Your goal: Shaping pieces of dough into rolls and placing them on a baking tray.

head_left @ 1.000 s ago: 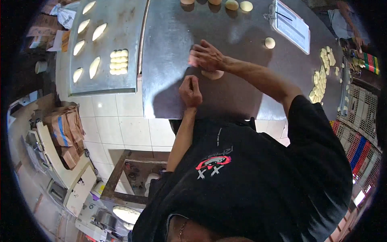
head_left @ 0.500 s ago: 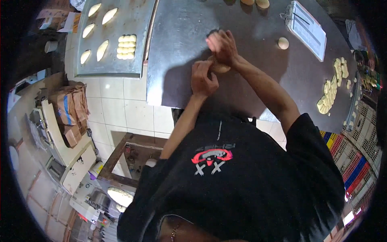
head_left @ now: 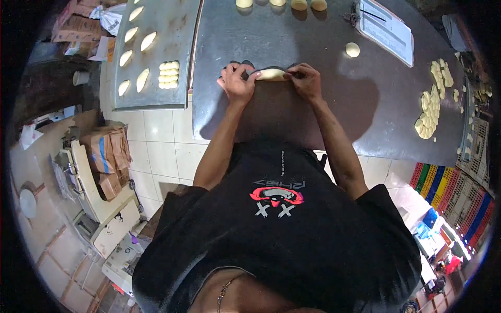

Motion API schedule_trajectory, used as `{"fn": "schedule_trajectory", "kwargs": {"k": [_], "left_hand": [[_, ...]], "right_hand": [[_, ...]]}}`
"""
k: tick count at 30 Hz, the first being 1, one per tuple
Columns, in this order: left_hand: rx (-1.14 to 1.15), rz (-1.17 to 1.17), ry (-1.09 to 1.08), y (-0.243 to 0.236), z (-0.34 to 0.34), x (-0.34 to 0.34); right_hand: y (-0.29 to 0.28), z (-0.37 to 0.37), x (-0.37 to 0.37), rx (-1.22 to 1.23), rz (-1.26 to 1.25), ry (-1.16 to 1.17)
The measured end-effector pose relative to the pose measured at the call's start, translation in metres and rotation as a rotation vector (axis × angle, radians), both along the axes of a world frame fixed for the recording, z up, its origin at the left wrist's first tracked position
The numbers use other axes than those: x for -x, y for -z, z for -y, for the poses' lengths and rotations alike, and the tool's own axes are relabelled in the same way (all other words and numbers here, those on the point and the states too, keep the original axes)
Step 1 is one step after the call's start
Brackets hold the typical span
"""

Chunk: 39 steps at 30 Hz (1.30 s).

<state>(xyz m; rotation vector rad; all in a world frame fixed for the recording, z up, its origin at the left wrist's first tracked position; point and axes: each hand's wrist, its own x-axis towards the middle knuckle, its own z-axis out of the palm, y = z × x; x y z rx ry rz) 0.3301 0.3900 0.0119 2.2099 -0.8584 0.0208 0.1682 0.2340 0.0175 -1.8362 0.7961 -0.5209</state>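
Note:
A pale, elongated dough piece (head_left: 272, 75), plump in the middle with narrower ends, is stretched sideways between my hands at the table's near side. My left hand (head_left: 239, 85) grips its left end at the thumb and forefinger, with the other fingers fanned outward. At the opposite end, my right hand (head_left: 305, 82) pinches the tip between thumb and bent fingers. A round dough ball (head_left: 353, 50) lies apart to the right. Several more dough balls (head_left: 299, 4) stand in a row at the far edge of the view.
On the left, a metal tray (head_left: 175, 98) carries several spindle-shaped dough pieces and a block of joined small rolls (head_left: 168, 75). A clipboard with paper (head_left: 386, 31) lies at the far right of the dark worktable (head_left: 323, 122). Cut dough pieces (head_left: 429, 116) are heaped near its right edge.
My hands were close together over the dough, the right one blurred and raised. Now they are apart at its two ends, and the dough shows as a long shape. The view has shifted slightly.

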Motion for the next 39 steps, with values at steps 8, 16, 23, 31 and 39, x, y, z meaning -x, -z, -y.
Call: {"fn": "schedule_trajectory", "kwargs": {"k": [8, 16, 23, 31, 39], "left_hand": [[0.208, -0.337, 0.314, -0.005, 0.027, 0.008], [0.201, -0.187, 0.533, 0.0, -0.008, 0.03], [0.098, -0.25, 0.739, -0.001, -0.08, 0.048], [0.225, -0.539, 0.655, -0.041, -0.111, -0.002], [0.406, -0.427, 0.091, -0.055, -0.177, -0.133]], "right_hand": [[0.018, -0.008, -0.027, 0.204, 0.005, -0.022], [0.007, -0.063, -0.004, 0.395, 0.111, -0.102], [-0.011, -0.105, 0.045, 0.335, -0.076, -0.315], [-0.045, -0.076, -0.003, 0.444, -0.29, -0.628], [-0.063, -0.01, -0.203, -0.593, -0.352, -0.754]]}}
